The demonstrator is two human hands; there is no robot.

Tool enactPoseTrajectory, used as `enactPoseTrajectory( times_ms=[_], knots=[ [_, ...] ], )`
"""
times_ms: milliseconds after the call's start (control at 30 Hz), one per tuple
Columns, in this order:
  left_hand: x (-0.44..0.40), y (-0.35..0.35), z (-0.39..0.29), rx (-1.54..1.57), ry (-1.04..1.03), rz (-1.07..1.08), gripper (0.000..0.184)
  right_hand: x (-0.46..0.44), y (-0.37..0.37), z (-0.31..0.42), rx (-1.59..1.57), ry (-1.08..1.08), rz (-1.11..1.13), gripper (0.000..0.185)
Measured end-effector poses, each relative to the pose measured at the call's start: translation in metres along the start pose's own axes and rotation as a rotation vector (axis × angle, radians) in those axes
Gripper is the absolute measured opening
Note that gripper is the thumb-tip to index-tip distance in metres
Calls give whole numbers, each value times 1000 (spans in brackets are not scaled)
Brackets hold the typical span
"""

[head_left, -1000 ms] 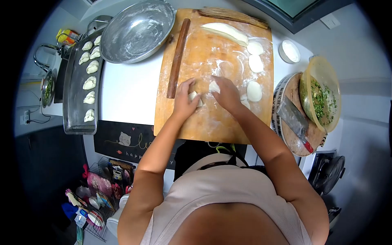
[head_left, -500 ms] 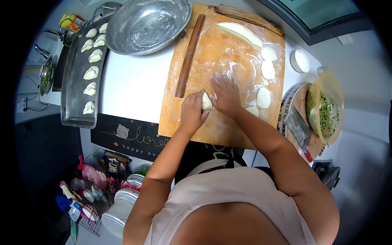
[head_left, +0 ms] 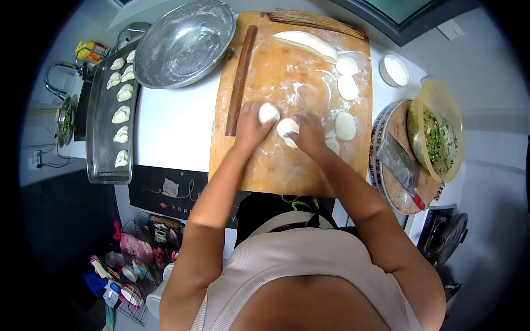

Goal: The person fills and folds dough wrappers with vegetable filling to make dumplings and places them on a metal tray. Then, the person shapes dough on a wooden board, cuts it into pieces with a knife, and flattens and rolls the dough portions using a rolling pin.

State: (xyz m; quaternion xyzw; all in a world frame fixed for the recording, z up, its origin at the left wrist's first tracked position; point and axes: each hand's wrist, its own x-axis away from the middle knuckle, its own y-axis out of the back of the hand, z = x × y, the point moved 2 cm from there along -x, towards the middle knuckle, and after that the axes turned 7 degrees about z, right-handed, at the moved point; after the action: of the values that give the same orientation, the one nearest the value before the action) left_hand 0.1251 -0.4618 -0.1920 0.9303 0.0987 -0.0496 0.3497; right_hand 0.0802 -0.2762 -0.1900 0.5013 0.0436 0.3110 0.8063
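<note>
My left hand [head_left: 250,127] is curled around the side of a round piece of dough [head_left: 269,112] on the floured wooden board [head_left: 265,171]. Close beside it, my right hand [head_left: 311,135] grips a second pale dough piece [head_left: 286,129] by its right edge, thumb below and fingers above. A dark wooden rolling pin [head_left: 242,80] lies just left of my left hand. Flattened dough rounds [head_left: 345,126] rest to the right of my right hand, one partly covered by it. A long dough roll [head_left: 305,44] lies toward the board's far side.
A metal tray [head_left: 94,160] with several filled dumplings stands at left, near a large floury metal bowl [head_left: 182,49]. At right, a cleaver [head_left: 400,163] lies on a round chopping board [head_left: 408,204] beside a bowl of chopped greens [head_left: 462,132]. A straw brush [head_left: 314,23] lies along the far edge.
My right hand has gone from lying flat with spread fingers to gripping a dough piece. My left hand has moved up the board with its dough. Two pieces now show between my hands.
</note>
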Motion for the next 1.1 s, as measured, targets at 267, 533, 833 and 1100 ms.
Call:
enactPoseTrajectory(
  times_ms=[267,533,833,1100],
  knots=[
    [-128,-66,-18,-376,-176,401,40,14,-3,-20,-457,124,-83,33],
    [-56,-36,-71,-642,-147,706,65,-34,39,-95,-1024,-148,-342,33],
    [-51,-79,-38,-727,-191,455,87,-75,40,-105,-463,-203,-320,55],
    [-67,-81,-34,-469,-285,291,84,-72,53,-88,-378,-347,-97,51]
  ],
)
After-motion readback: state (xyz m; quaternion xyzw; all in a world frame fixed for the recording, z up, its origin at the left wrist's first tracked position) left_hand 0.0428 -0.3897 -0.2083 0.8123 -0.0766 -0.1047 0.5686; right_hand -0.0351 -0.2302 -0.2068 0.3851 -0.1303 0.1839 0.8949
